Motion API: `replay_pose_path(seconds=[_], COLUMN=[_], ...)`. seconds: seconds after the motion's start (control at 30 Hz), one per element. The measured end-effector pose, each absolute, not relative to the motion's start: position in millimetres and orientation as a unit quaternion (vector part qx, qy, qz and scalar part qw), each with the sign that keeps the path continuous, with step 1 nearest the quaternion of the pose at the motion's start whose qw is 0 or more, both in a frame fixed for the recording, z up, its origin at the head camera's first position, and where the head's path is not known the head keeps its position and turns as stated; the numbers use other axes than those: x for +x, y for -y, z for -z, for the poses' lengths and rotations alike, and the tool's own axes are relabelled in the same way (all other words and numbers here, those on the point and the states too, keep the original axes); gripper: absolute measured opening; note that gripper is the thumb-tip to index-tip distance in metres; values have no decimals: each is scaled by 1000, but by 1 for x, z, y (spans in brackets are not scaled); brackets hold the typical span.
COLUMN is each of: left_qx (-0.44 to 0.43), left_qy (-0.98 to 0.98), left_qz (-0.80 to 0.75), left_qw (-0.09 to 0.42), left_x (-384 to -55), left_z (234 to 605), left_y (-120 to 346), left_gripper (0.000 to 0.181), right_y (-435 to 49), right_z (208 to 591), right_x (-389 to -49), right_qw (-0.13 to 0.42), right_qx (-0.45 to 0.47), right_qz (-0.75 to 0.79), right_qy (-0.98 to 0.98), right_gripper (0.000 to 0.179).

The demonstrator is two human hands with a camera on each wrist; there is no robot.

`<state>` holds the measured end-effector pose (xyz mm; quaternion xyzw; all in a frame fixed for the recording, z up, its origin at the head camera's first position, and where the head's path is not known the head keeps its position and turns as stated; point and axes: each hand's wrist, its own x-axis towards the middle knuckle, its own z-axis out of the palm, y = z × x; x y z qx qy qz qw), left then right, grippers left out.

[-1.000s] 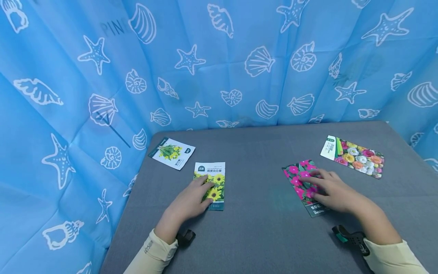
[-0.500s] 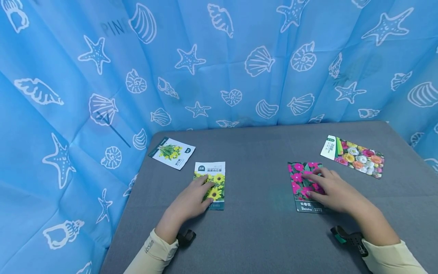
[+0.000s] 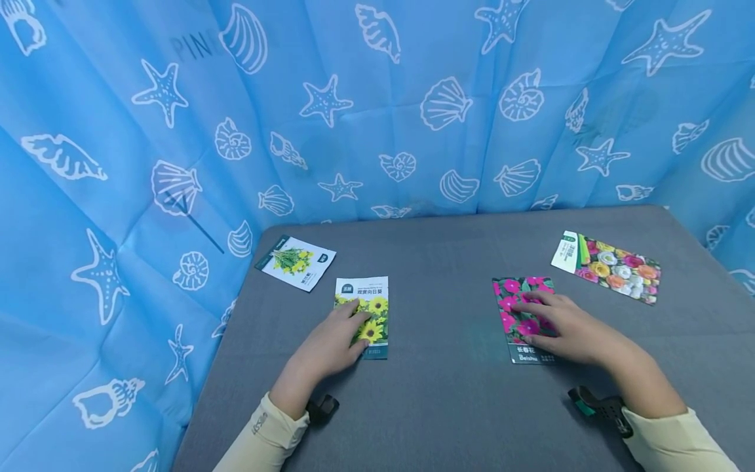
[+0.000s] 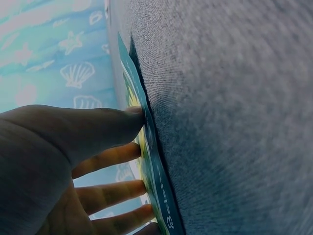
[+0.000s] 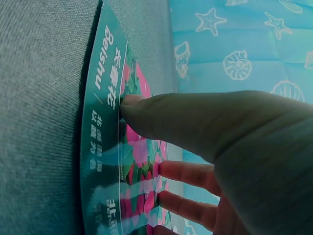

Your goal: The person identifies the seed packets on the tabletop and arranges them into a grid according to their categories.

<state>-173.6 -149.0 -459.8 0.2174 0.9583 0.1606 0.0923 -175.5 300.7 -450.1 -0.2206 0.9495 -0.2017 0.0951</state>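
A seed packet with yellow sunflowers lies flat on the table at centre left. My left hand rests on it, fingers spread; in the left wrist view the thumb and fingertips touch its face. To the right, a seed packet with pink flowers lies nearly straight. My right hand rests on its right part with spread fingers. The right wrist view shows the thumb pressing near the dark green band and the other fingertips on the printed flowers. Each hand covers part of its packet.
Behind the left hand, a white packet with small yellow flowers lies tilted near the table's left edge. A packet with multicoloured blooms lies slanted at the back right. A blue shell-patterned curtain hangs behind the grey table.
My right hand has turned the pink-flower packet from a slant to nearly straight, then shifted it slightly left. The left hand and the sunflower packet have stayed in place.
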Motion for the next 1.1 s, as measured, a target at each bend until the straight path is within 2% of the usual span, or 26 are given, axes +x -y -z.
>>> replay_pose_path(seconds=[1.1], left_qx=[224], left_qy=[-959], left_qz=[-128], left_qw=[114], left_x=[-176], left_z=[456], left_y=[129], left_gripper=[55], right_y=[-294], right_z=[449], right_x=[-177], right_qw=[101], right_qx=[-214], right_qz=[187], right_qy=[-953], right_gripper=[63])
